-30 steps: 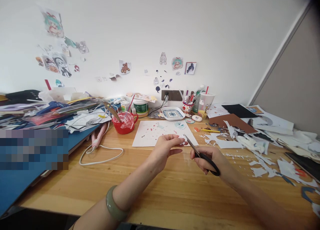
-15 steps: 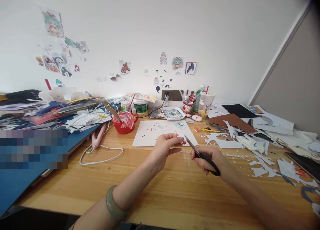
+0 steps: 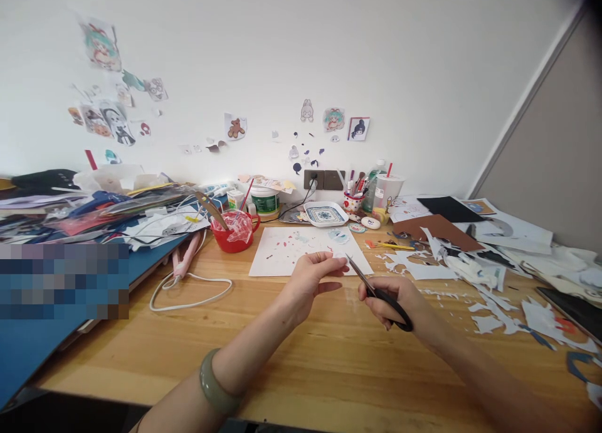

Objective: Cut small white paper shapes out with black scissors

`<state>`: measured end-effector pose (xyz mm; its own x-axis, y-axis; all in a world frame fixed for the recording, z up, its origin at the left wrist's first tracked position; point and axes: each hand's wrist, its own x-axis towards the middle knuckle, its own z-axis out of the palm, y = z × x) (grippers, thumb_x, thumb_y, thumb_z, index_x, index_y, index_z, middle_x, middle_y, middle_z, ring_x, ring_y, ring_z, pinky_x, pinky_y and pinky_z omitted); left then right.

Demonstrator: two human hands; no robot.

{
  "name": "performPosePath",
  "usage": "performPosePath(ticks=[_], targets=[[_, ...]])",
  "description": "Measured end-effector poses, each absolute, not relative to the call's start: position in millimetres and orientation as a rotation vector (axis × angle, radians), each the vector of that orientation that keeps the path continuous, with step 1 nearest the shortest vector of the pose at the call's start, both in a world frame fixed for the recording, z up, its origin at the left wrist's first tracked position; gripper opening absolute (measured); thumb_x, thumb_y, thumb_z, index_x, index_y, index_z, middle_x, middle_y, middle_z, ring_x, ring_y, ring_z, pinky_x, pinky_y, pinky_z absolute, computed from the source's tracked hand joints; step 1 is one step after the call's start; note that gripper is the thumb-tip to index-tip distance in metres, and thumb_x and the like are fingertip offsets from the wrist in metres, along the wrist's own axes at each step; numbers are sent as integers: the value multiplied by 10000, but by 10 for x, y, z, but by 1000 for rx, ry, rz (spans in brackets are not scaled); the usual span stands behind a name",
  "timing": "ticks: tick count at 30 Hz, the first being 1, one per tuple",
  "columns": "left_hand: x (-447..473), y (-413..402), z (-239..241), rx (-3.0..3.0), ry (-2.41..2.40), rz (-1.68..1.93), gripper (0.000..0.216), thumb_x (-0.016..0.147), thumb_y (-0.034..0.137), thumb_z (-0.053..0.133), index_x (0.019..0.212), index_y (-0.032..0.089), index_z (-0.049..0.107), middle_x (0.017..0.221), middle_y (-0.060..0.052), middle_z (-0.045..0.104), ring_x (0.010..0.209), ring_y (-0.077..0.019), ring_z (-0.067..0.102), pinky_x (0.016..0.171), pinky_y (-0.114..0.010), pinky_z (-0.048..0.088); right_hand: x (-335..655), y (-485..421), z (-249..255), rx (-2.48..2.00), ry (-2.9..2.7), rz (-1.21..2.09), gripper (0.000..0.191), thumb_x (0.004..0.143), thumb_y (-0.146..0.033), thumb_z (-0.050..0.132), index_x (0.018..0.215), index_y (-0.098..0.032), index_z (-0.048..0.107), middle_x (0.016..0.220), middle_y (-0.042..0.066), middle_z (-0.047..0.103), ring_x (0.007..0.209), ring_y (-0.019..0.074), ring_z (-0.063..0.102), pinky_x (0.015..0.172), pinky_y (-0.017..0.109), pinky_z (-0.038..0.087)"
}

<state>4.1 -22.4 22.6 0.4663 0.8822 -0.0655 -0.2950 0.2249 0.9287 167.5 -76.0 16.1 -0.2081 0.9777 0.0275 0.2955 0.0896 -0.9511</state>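
Between the thumb and fingers of my left hand [image 3: 314, 279] is a small piece of paper [image 3: 342, 259], mostly hidden by the fingertips. My right hand [image 3: 392, 298] is wrapped round the black handles of a pair of scissors [image 3: 386, 302]. The scissor blades point up and left, their tips close to the paper piece; whether they touch it I cannot tell. Behind my left hand lies a white sheet [image 3: 277, 252] with small coloured cut-outs scattered over it.
A red cup [image 3: 235, 232] lined with plastic stands left of the sheet, near a pink corded tool [image 3: 180, 257]. Behind is a patterned square plate [image 3: 325, 214]. White paper scraps [image 3: 489, 323] cover the right side. A cluttered pile [image 3: 103, 210] fills the left.
Both hands stay almost in place. The paper piece has turned slightly in my left fingers, and the scissors have shifted a tiny bit left.
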Motion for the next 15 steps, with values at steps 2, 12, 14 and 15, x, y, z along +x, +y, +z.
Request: performPosePath(ticks=[2, 12, 14, 15], targets=[[44, -219, 216, 1042, 695, 889, 239, 575, 340, 665, 667, 143, 566, 722, -36, 586, 736, -124, 517, 645, -247, 412, 1671, -756, 153, -1270, -1612, 1160, 98, 666, -162, 425, 659, -156, 522, 414, -81, 364, 342, 44, 354, 356, 160, 305], [54, -227, 191, 1061, 678, 883, 209, 583, 321, 657, 648, 148, 560, 730, -30, 602, 745, -123, 519, 659, -250, 399, 1695, -701, 41, -1251, -1661, 1171, 77, 667, -140, 469, 721, -155, 522, 423, -75, 445, 366, 59, 425, 399, 174, 354], [58, -238, 189, 1065, 675, 876, 208, 585, 321, 654, 650, 147, 561, 737, -35, 608, 747, -125, 520, 661, -254, 398, 1700, -690, 24, -1259, -1659, 1170, 73, 674, -157, 474, 727, -156, 524, 424, -74, 443, 365, 61, 424, 398, 178, 355], [59, -242, 188, 1065, 674, 873, 208, 584, 321, 654, 650, 147, 561, 737, -38, 611, 746, -127, 521, 662, -256, 398, 1701, -686, 19, -1260, -1662, 1168, 73, 676, -165, 477, 730, -157, 525, 426, -73, 445, 366, 63, 425, 399, 181, 355]])
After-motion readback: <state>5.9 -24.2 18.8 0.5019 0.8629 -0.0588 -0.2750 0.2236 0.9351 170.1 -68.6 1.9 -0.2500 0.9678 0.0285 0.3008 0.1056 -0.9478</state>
